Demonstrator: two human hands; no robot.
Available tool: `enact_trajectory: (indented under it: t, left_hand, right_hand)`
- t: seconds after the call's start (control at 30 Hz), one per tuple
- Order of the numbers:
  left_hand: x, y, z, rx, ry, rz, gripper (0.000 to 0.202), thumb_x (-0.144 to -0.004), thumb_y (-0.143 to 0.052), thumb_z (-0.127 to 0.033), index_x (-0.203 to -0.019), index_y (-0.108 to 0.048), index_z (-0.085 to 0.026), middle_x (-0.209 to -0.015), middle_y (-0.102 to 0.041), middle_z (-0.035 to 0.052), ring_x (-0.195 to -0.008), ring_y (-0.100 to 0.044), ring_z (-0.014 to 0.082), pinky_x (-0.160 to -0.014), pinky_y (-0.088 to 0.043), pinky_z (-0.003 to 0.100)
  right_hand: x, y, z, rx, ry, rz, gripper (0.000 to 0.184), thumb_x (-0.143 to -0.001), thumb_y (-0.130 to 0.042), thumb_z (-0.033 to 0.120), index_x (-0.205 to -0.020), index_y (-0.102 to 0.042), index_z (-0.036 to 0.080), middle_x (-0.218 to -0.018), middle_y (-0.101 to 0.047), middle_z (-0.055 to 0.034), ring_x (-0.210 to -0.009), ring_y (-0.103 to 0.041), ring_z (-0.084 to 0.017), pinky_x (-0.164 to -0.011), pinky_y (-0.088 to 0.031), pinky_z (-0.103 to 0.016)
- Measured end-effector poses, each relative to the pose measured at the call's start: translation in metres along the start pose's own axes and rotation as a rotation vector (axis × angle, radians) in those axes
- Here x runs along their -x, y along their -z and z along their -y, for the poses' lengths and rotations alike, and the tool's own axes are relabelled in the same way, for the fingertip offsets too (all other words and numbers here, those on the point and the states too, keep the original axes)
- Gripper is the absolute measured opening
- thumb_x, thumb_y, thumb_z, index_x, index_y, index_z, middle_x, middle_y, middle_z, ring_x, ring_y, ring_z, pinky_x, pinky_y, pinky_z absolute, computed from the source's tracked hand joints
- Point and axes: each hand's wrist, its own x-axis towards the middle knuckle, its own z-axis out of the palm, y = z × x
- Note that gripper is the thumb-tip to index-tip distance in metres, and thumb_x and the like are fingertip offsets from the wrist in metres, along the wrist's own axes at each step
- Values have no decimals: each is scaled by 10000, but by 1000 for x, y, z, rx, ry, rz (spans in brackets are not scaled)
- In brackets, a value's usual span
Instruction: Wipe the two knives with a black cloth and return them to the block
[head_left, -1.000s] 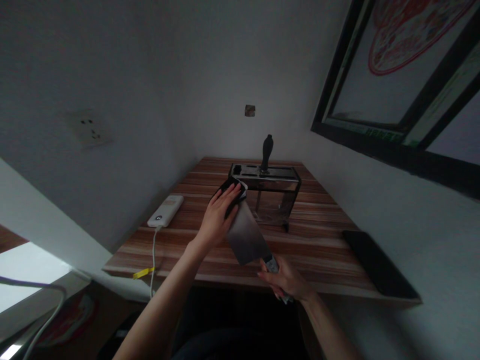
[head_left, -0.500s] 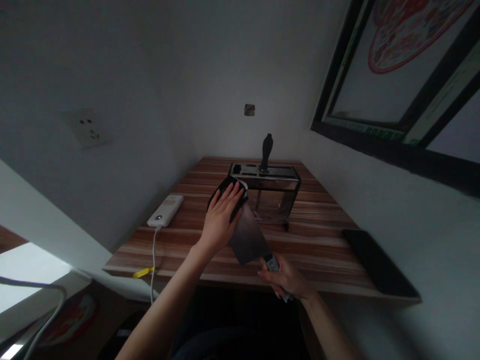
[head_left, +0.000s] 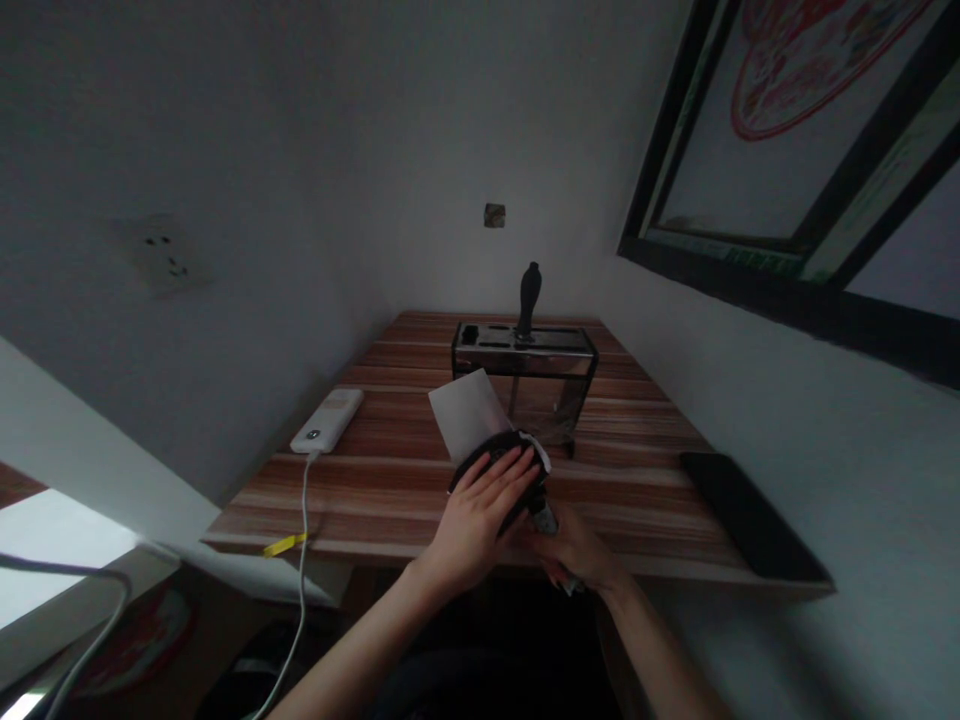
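Note:
A cleaver (head_left: pixel 466 415) slants up and to the left over the front of the table, its broad blade bare toward the far end. My right hand (head_left: pixel 583 552) is closed around its handle, low near the table's front edge. Pressed over the blade close to the handle is a black cloth (head_left: pixel 517 440) with a whitish edge, held under my left hand (head_left: pixel 476 520). The left fingers lie together across the cloth; its underside is hidden. Just beyond the blade stands a clear-sided knife block (head_left: pixel 555 345), with one dark knife handle (head_left: pixel 529 295) sticking up from its top.
On the table's left lies a white power bank (head_left: pixel 330 420) with a white cable (head_left: pixel 304 530) and yellow tag (head_left: pixel 283 545) hanging over the front edge. A flat black slab (head_left: pixel 754 515) rests at the right edge. Walls enclose the table; a framed picture (head_left: pixel 750 268) hangs right.
My left hand has slid the black cloth down the blade from the far end toward the handle, uncovering the far end. The right hand keeps its hold on the handle.

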Motion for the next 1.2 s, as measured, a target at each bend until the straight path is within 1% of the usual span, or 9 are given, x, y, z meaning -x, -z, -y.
enact_trajectory:
  t: [0.13,0.27,0.4,0.6,0.77,0.9,1.0,1.1,1.2]
  left_hand:
    - [13,-7,-16,102,-62,81,442,-925,-364,-251,-1362,-334,-196,-1423,-387,51,-1339,-297,148,-1104,-252,373]
    - [20,-12,-26,127,-88,119,466,-919,-374,-248,-1379,-306,-211,-1452,-331,44,-1354,-263,151,-1107,-241,365]
    - [18,-12,-26,123,-96,121,474,-913,-384,-237,-1380,-307,-209,-1447,-342,52,-1352,-267,152,-1103,-251,361]
    - [19,-11,-25,132,-91,108,471,-913,-389,-247,-1377,-313,-206,-1436,-365,58,-1348,-275,150,-1101,-256,360]
    - [19,-13,-24,145,-74,110,467,-912,-389,-242,-1373,-322,-210,-1436,-365,55,-1347,-278,148,-1107,-239,364]
    - [16,-14,-23,166,-55,115,460,-911,-387,-239,-1366,-327,-209,-1445,-350,47,-1350,-272,144,-1111,-231,371]
    - [15,-13,-24,170,-43,114,456,-915,-384,-245,-1366,-326,-210,-1444,-350,42,-1350,-272,141,-1111,-232,372]
    - [13,-11,-22,152,-27,94,456,-914,-382,-240,-1366,-329,-210,-1435,-366,48,-1346,-282,148,-1114,-224,382]
    - [9,-9,-16,129,2,61,454,-911,-382,-223,-1363,-338,-207,-1430,-377,51,-1343,-289,151,-1114,-222,380]
  right_hand:
    - [2,3,-4,39,-37,-87,340,-625,-647,352,-888,-542,164,-404,-498,77,-309,-427,-79,-321,-344,-177]
    - [6,9,-11,122,-44,-178,420,-569,-647,228,-983,-583,204,-555,-614,21,-469,-555,-125,-422,-439,-215]
    - [5,11,-14,161,-119,-183,469,-604,-632,241,-1066,-570,187,-582,-632,9,-483,-580,-144,-432,-456,-239]
    - [5,10,-15,144,-91,-179,461,-601,-651,240,-1054,-573,200,-569,-632,8,-520,-605,-165,-455,-477,-251]
    - [6,10,-11,136,-94,-182,485,-582,-663,197,-1057,-568,219,-634,-663,-8,-581,-627,-178,-496,-494,-256]
    - [5,8,-9,108,-103,-182,462,-585,-653,227,-1038,-568,196,-549,-621,17,-485,-581,-146,-443,-451,-231]
    - [3,5,-8,73,-121,-171,373,-591,-635,280,-945,-575,181,-456,-543,59,-376,-487,-94,-377,-374,-192]
    - [1,3,-6,56,-91,-125,309,-607,-627,344,-853,-564,167,-413,-494,77,-334,-434,-74,-345,-328,-174]
    - [0,1,-2,64,-43,-67,354,-645,-630,425,-850,-549,147,-380,-458,87,-298,-395,-67,-319,-300,-169]
